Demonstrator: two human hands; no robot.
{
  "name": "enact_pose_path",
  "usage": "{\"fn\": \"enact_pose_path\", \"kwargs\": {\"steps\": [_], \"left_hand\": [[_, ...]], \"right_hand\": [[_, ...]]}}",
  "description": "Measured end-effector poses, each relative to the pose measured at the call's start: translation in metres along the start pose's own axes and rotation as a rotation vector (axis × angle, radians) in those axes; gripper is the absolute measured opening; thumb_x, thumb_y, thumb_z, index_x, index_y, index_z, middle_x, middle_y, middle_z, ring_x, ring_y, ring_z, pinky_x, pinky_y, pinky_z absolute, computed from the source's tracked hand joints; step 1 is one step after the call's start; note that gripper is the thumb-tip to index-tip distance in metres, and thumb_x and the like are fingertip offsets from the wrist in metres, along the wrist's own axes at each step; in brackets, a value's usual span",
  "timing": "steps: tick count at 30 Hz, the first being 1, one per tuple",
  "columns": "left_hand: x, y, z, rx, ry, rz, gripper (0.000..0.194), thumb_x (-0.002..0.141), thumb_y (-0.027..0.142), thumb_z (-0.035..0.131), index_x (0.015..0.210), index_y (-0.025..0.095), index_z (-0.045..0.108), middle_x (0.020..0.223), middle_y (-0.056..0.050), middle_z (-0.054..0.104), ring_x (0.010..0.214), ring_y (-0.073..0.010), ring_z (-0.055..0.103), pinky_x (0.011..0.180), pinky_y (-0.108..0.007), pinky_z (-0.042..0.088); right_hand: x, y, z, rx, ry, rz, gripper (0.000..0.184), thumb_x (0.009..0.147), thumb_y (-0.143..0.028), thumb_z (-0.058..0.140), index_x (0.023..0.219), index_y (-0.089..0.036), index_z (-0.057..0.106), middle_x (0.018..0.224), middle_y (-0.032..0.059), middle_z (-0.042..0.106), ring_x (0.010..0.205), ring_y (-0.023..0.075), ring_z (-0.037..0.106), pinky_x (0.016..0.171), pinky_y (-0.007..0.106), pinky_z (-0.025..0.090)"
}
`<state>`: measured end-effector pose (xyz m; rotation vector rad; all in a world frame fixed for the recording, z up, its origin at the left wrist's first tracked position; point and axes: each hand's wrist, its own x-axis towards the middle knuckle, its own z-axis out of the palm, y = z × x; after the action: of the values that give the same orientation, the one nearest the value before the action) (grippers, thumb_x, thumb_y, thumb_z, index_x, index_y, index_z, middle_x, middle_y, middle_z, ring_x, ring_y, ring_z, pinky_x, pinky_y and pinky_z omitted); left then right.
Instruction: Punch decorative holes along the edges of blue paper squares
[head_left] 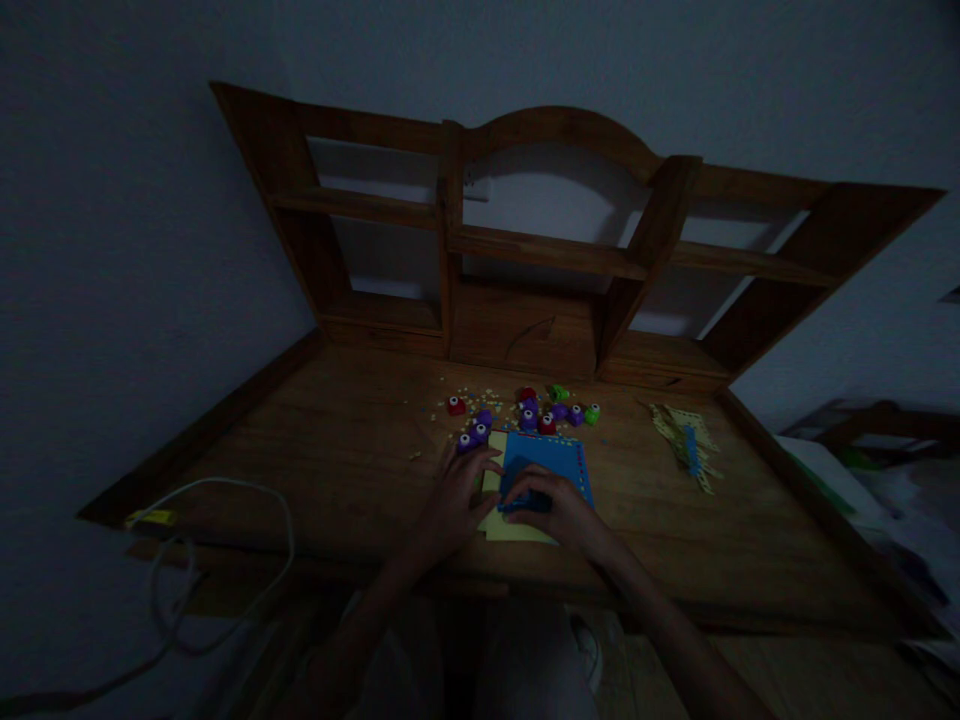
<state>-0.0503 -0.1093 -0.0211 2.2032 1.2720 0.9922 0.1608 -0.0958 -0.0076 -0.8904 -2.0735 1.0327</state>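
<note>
A blue sheet of paper (551, 458) with a punched right edge lies on a yellow sheet (501, 526) near the front of a wooden desk (337, 470). My left hand (459, 492) rests on the left side of the papers with fingers spread flat. My right hand (551, 508) curls over a small blue punch (525, 503) at the blue sheet's near edge and presses on it. Several small craft punches (529, 412), purple, red and green, are scattered just beyond the papers. The scene is very dim.
Paper bits are sprinkled around the punches. A pile of yellow paper strips (686, 440) lies at the right. A wooden hutch with shelves (540, 250) stands at the desk's back. A white cable (217, 560) loops over the front left edge.
</note>
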Motion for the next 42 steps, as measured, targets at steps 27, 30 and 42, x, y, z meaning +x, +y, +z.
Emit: {"fn": "enact_pose_path", "kwargs": {"steps": [27,30,42], "left_hand": [[0.001,0.0,0.0,0.007,0.005,0.011,0.033,0.086,0.02,0.06,0.118,0.024,0.055,0.127,-0.006,0.061,0.128,-0.0235,0.048,0.119,-0.051,0.014],[0.0,0.0,0.0,-0.009,0.004,0.005,0.034,0.086,0.02,0.06,0.119,0.025,0.053,0.128,-0.005,0.06,0.128,-0.0226,0.047,0.12,-0.05,0.014],[-0.001,-0.005,0.003,-0.016,-0.001,0.007,0.045,0.086,0.021,0.059,0.129,0.025,0.046,0.118,-0.005,0.066,0.128,-0.0242,0.047,0.119,-0.051,0.015]], "right_hand": [[-0.007,-0.008,-0.017,-0.07,-0.011,-0.009,0.021,0.077,-0.03,0.078,0.097,-0.027,0.074,0.107,0.0053,0.066,0.104,0.0211,0.061,0.095,0.038,0.048],[-0.005,-0.003,-0.013,-0.047,0.002,-0.029,0.006,0.077,-0.029,0.078,0.082,-0.025,0.076,0.105,0.0056,0.066,0.102,0.0207,0.062,0.093,0.037,0.049],[-0.03,-0.003,-0.034,-0.001,-0.118,-0.023,0.008,0.078,-0.028,0.077,0.086,-0.03,0.077,0.121,0.0036,0.065,0.116,0.0246,0.057,0.101,0.045,0.045]]}}
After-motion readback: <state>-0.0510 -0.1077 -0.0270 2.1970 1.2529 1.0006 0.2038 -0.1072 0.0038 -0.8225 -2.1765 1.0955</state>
